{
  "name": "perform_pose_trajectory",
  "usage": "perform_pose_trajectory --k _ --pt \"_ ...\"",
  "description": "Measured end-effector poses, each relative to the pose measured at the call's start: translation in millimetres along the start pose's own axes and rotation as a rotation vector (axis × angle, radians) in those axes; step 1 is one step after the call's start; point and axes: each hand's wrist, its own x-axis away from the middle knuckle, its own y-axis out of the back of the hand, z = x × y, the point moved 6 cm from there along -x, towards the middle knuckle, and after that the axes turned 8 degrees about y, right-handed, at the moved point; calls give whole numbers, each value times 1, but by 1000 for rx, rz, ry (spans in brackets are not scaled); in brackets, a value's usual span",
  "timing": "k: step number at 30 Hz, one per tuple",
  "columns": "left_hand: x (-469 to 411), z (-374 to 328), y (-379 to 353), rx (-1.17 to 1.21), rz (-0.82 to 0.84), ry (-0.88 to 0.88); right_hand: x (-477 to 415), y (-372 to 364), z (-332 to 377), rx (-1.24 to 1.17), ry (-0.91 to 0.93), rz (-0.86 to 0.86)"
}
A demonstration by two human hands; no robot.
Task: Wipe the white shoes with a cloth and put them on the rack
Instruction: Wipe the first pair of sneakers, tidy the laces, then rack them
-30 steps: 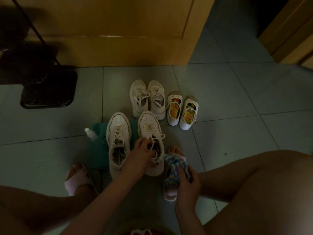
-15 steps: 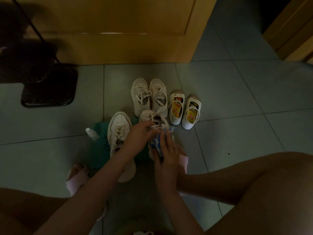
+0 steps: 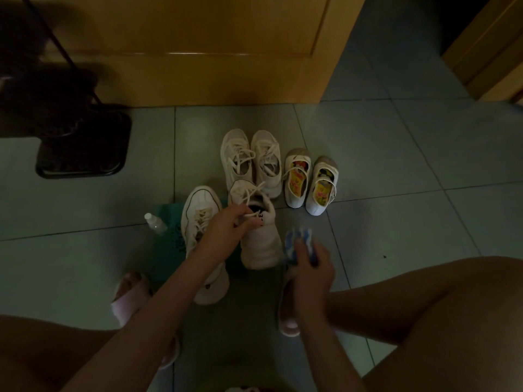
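My left hand (image 3: 226,230) grips a white sneaker (image 3: 261,244) at its opening and holds it tipped up, heel toward me, toe pointing away. Just right of that heel, my right hand (image 3: 311,264) holds a blue and white cloth (image 3: 297,241). The matching white sneaker (image 3: 198,216) lies flat on a green mat (image 3: 167,250), partly under my left forearm. Another white laced pair (image 3: 250,162) stands behind them. The dark shoe rack (image 3: 82,145) stands at the far left.
Small white strap shoes (image 3: 310,183) with yellow insoles stand right of the laced pair. A small clear bottle (image 3: 154,223) lies at the mat's left edge. My feet in pink slippers (image 3: 128,298) flank the mat. A wooden door (image 3: 198,49) closes off the back.
My left hand has tilted the sneaker up onto its toe. My right hand with the cloth has moved from the shoe's top down to the right of its heel.
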Motion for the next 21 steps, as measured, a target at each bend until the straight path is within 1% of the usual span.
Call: perform_pose_trajectory --k 1,3,4,7,9,10,11,13,16,18,19,21 --pt "2 2 -1 9 -2 -8 -10 -5 2 1 3 16" --pt "4 6 -4 22 -13 -36 -27 -27 12 -27 16 171" --pt "4 9 -5 28 -20 -37 -31 -38 10 -16 20 221" --pt "9 17 -10 45 -22 -35 -25 -50 0 32 -1 264" --pt "14 22 -15 33 -18 -33 -18 -45 -26 169 -19 289" --pt "16 25 -18 32 -16 -28 -17 -41 -52 237 -55 305" --pt "17 28 -20 40 -14 -20 -16 -35 -72 240 -101 309" --pt "20 31 -24 51 -9 -12 -13 -31 -106 108 -198 290" --pt "25 32 -29 -44 5 -31 -20 -32 -74 -79 -314 219" --pt "31 36 -38 -131 41 -25 -23 -39 -62 -239 -399 212" --pt "35 39 -42 -175 47 -27 -24 -41 -59 -268 -414 215" --pt "41 43 -48 -241 32 -35 -24 -40 -59 -239 -416 208"
